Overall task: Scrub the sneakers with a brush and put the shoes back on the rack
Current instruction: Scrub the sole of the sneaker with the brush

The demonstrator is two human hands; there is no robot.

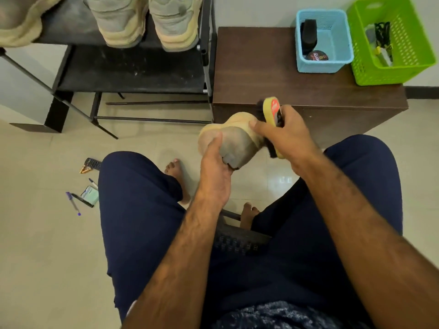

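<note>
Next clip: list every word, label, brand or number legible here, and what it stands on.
Nothing can be read clearly.
Red label on the brush gripped by the right hand: white lettering, too blurred to read.
Lid of the round tin in the blue basket: reddish lettering, too blurred to read.
On the sneaker held by the left hand: no text visible.

A black shoe rack (133, 70) is standing at upper left, its top shelf carrying pale sneakers (118, 22). At upper right, a brown wooden surface (261, 74) is holding a blue basket (320, 66) beside a green basket (384, 74). Pens (73, 204) and a remote (92, 163) are lying on the tiled floor (35, 257) at left.
</note>
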